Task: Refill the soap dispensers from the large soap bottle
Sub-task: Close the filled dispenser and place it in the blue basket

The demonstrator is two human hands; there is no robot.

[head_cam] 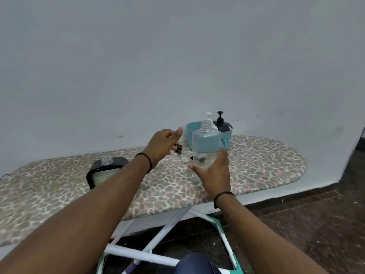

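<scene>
My right hand (pixel 214 171) grips a clear dispenser bottle (pixel 206 143) from below and holds it upright above the board; its threaded neck has no pump on it. My left hand (pixel 164 143) is over the board just left of the bottle, thumb raised, its fingers pinching a black pump head (pixel 179 149) whose thin tube trails down to the right. A larger dark bottle (pixel 105 171) with an uncapped clear neck stands on the board at the left, partly hidden by my left forearm.
The leopard-print ironing board (pixel 256 155) runs along a white wall. A blue basket (pixel 225 140) at the back holds a white-pump dispenser (pixel 210 120) and a black-pump dispenser (pixel 220 121). The board's white legs (pixel 142 254) and dark floor lie below.
</scene>
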